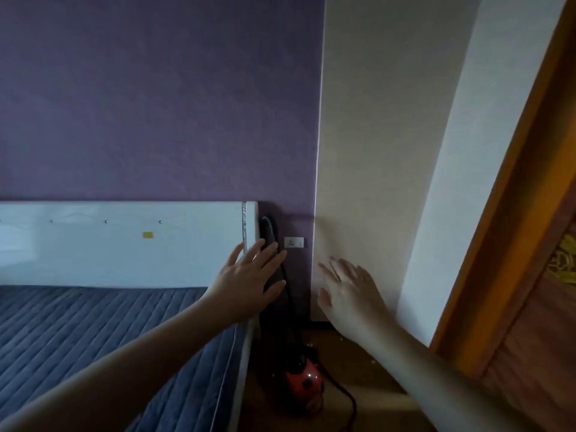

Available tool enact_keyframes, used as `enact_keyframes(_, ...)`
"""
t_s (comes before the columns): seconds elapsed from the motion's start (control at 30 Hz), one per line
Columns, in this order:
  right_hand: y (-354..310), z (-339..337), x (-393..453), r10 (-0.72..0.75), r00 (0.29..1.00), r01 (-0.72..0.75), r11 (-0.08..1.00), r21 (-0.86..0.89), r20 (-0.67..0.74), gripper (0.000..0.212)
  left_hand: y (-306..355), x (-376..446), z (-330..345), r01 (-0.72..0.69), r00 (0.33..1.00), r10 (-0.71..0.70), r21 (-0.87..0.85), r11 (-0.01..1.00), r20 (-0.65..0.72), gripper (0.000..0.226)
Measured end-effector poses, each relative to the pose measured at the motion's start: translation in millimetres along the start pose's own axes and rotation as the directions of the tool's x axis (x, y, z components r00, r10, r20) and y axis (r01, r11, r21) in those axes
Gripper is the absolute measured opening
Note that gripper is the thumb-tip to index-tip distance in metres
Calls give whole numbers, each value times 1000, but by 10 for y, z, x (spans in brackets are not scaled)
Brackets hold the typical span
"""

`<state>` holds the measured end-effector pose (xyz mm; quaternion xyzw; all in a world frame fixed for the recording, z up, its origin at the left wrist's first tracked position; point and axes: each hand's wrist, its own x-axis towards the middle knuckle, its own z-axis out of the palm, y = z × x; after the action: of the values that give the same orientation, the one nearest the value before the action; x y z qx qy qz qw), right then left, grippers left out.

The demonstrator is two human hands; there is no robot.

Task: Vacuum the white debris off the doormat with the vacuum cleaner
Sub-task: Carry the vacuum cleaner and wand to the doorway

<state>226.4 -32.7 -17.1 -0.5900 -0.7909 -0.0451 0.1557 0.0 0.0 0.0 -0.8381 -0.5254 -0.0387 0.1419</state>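
A red and black vacuum cleaner [307, 374] stands on the floor in the corner beside the bed, and its black handle [268, 230] reaches up along the purple wall. My left hand [249, 277] is stretched out with fingers spread, just in front of the handle, holding nothing. My right hand [349, 286] hovers to the right, fingers straight, in front of the beige wall. A black power cord [346, 397] trails over the floor from the vacuum. Small white specks [372, 359] lie on the wooden floor. No doormat is in view.
A bed with a blue quilted mattress [93, 332] and a white headboard [124, 241] fills the left. A white wall socket [293, 242] sits right of the handle. An orange wooden door frame [511, 213] runs down the right side.
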Motion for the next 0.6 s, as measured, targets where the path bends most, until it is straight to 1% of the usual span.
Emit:
enact_keyframes(0.17,389,279,254,-10,1000,10,1000,4,-9,74,148,351,319,24,1000,-24,22,999,15,74)
enact_keyframes(0.23,479,413,350,-28,999,29,1000,9,-17,70,177,428,461,37,999,-38,29,999,35,71)
enact_keyframes(0.33,553,580,473,-48,999,47,999,20,13,59,170,519,621,57,996,-60,46,997,68,74)
enact_keyframes(0.43,544,765,606,-61,997,60,998,35,40,58,130,579,807,77,992,-83,57,995,96,78)
enact_keyframes(0.53,478,992,777,-51,997,48,997,62,64,59,-8,630,1032,94,994,-97,46,994,55,77)
enact_keyframes(0.6,411,1152,921,-42,995,34,996,78,92,59,-151,668,1181,102,993,-105,45,994,60,76)
